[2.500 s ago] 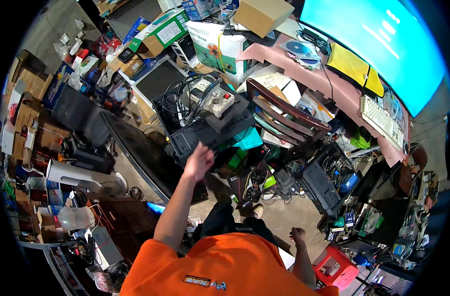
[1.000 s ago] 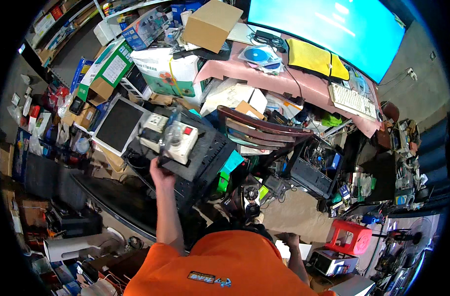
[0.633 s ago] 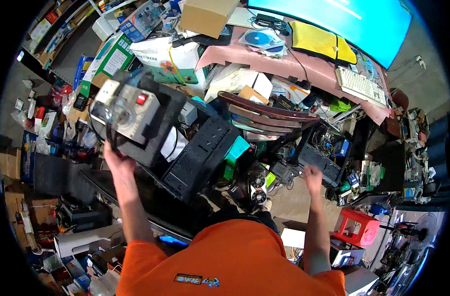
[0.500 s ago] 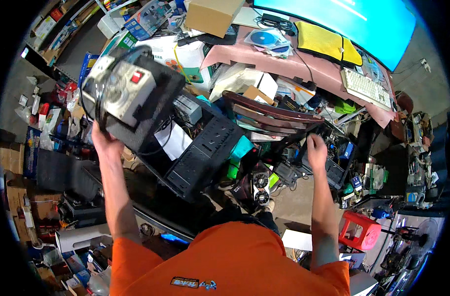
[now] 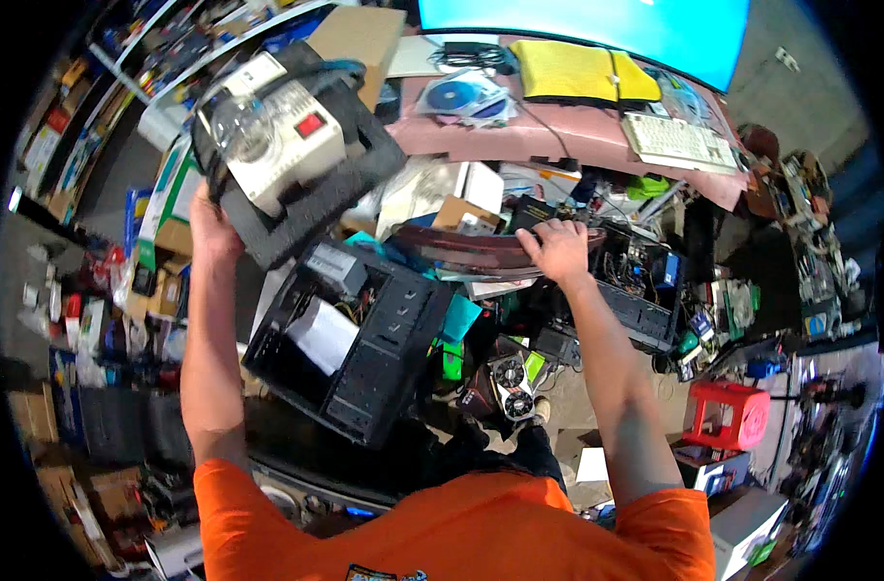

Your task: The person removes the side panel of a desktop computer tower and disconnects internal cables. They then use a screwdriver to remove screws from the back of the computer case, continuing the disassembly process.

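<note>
My left hand (image 5: pixel 214 225) is raised at the left, gripping the near-left edge of a block of black packing foam (image 5: pixel 330 198). Set in the foam is a cream-coloured electrical device (image 5: pixel 292 155) with a red switch and a round clear part; a dark cable loops around it. The fingers under the foam are partly hidden. My right hand (image 5: pixel 563 250) curls over the top rail of a dark wooden chair (image 5: pixel 461 254), right of its middle. An open black computer case (image 5: pixel 384 334), a white sheet (image 5: pixel 325 336) inside it, lies below the foam.
Behind the chair stands a pink-covered table (image 5: pixel 597 136) with discs (image 5: pixel 456 95), a yellow cloth (image 5: pixel 577 73), a keyboard (image 5: pixel 679 142) and a large monitor (image 5: pixel 606 29). A second open case (image 5: pixel 635 315) and a red stool (image 5: pixel 728 416) are at the right. A graphics card (image 5: pixel 511 378) lies near my feet.
The foam with the device has risen and moved away from me, off the computer case. My right hand has moved left and forward onto the chair's top rail.
</note>
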`<action>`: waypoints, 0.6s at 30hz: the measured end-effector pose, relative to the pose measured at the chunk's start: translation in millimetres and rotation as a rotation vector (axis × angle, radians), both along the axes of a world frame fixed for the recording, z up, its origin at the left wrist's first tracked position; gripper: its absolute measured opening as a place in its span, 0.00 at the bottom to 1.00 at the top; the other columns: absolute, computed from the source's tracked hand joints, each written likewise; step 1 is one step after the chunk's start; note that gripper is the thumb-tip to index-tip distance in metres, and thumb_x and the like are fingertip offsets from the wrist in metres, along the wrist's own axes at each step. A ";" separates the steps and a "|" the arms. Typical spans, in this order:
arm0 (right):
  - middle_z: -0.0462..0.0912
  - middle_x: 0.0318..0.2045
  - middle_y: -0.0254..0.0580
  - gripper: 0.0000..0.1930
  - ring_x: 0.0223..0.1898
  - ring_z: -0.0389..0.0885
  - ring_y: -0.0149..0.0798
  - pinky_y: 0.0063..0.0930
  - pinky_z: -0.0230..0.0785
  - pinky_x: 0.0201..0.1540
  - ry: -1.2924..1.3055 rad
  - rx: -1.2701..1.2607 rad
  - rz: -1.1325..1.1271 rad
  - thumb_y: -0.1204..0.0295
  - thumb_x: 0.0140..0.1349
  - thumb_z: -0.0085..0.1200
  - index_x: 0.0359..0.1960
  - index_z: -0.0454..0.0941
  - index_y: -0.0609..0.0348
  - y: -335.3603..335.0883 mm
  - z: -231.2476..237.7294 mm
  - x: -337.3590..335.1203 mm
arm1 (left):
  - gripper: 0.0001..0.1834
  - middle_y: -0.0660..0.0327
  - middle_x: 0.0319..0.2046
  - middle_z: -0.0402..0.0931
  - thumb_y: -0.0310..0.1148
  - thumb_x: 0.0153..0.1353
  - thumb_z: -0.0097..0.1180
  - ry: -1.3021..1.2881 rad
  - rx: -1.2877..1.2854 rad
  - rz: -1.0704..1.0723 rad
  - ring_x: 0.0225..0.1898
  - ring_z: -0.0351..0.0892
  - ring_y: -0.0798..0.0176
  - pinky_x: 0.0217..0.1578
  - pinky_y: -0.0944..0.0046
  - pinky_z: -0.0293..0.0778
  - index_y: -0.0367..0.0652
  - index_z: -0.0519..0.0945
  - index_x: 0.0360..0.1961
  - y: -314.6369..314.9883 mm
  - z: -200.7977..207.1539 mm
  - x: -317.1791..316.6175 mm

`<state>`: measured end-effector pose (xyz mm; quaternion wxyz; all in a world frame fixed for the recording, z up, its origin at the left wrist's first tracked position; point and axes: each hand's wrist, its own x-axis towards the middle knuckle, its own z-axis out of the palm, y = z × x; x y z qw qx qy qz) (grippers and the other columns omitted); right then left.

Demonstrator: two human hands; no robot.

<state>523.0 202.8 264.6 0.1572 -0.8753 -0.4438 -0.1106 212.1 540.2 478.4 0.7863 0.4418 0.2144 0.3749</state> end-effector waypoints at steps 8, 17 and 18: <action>0.79 0.34 0.39 0.23 0.41 0.75 0.44 0.44 0.56 0.52 0.011 0.022 -0.019 0.45 0.59 0.44 0.32 0.83 0.49 1.0 0.0 -2.8 | 0.22 0.51 0.44 0.77 0.42 0.60 0.45 0.128 -0.208 -0.198 0.44 0.78 0.53 0.48 0.53 0.73 0.35 0.75 0.47 18.2 -80.3 106.4; 0.78 0.35 0.37 0.21 0.41 0.74 0.42 0.45 0.56 0.53 0.042 0.003 -0.037 0.47 0.59 0.45 0.32 0.83 0.49 3.2 6.2 -7.1 | 0.27 0.51 0.49 0.74 0.34 0.48 0.48 0.135 -0.316 -0.339 0.48 0.75 0.49 0.52 0.51 0.71 0.35 0.70 0.52 21.9 -166.2 171.5; 0.78 0.35 0.37 0.21 0.41 0.74 0.42 0.45 0.56 0.53 0.040 0.011 -0.041 0.47 0.59 0.46 0.32 0.83 0.49 3.6 7.5 -8.3 | 0.30 0.54 0.49 0.73 0.31 0.48 0.51 0.016 -0.189 -0.376 0.48 0.76 0.52 0.51 0.54 0.73 0.39 0.66 0.56 23.1 -174.5 175.9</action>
